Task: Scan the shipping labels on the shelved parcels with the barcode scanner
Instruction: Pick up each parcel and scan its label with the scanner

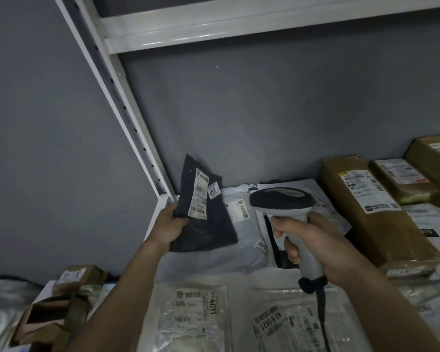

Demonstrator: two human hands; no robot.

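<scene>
On the shelf (163, 199), your left hand (169, 224) pinches the dark mailer (203, 229) upright, its label (199, 196) running lengthwise just left of the scanner (282, 199) gripped in your right hand (313, 245), so swing the nose left.

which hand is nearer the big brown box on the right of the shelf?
Right. The right hand, gripping the barcode scanner, sits just left of the brown box. The left hand holds the dark parcel farther left.

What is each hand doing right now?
Left hand: grips the dark parcel, tilted up.
Right hand: grips the barcode scanner.
</scene>
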